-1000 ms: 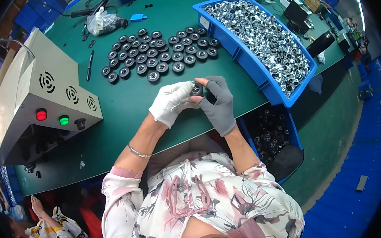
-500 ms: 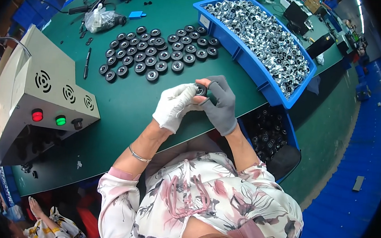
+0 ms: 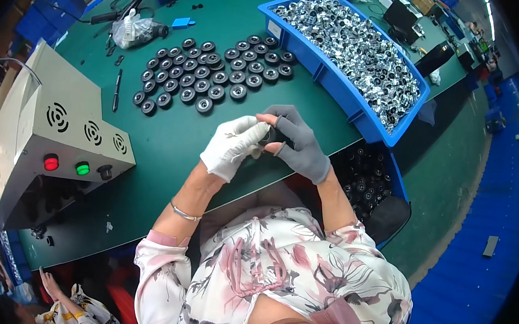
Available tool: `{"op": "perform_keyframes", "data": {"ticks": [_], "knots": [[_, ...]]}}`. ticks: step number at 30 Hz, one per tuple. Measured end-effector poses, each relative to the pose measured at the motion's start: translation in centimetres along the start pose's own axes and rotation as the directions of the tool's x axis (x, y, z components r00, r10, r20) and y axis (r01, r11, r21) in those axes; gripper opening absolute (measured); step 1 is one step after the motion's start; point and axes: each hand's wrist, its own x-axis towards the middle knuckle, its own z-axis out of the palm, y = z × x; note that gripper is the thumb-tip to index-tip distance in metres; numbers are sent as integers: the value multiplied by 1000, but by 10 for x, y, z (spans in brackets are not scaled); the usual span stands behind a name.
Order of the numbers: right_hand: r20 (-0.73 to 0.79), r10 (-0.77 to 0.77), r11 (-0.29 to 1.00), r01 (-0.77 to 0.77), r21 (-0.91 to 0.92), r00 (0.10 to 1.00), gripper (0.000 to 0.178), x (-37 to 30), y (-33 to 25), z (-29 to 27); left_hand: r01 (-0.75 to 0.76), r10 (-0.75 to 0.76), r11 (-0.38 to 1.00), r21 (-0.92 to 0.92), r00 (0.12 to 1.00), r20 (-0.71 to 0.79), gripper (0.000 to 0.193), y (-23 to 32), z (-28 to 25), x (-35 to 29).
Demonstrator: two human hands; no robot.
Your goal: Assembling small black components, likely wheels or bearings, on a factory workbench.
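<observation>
Over the near part of the green table, my two hands meet around one small black wheel [image 3: 268, 136]. My left hand [image 3: 230, 146], in a white glove, pinches the wheel's left side. My right hand [image 3: 299, 144], in a grey glove with bare fingertips, grips it from the right, thumb below and index finger above. Fingers cover much of the wheel, so its face is mostly hidden. Beyond my hands, several similar black wheels [image 3: 202, 72] with shiny centres lie flat in loose rows.
At the far right, a blue bin [image 3: 337, 94] holds shiny metal rings [image 3: 356, 51]. Below the table edge, another blue bin [image 3: 399, 182] holds black wheels. A beige machine [image 3: 72, 107] with red and green buttons stands left. A pen [image 3: 117, 90] and plastic bag [image 3: 132, 30] lie nearby.
Both hands have shifted slightly, my left hand a little to the left. The wheel has turned between my fingers, and its face shows less than before.
</observation>
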Motion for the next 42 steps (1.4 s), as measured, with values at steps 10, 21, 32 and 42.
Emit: {"op": "perform_keyframes", "data": {"ticks": [10,21,32,42], "knots": [[-210,564,724,-356,591,799,27,-14,-20,26,-304,244,931,-201,930,-276,30,-22,25,6],[-300,408,880,-284,381,862,28,-9,-16,36,-264,266,964,39,933,-244,20,-21,8,7],[-415,359,932,-302,199,836,30,-13,-11,42,-285,328,943,173,888,-324,12,-30,19,19],[-182,447,810,-311,497,876,46,-11,-9,28,-208,178,971,-120,958,-225,26,-23,7,11]]}}
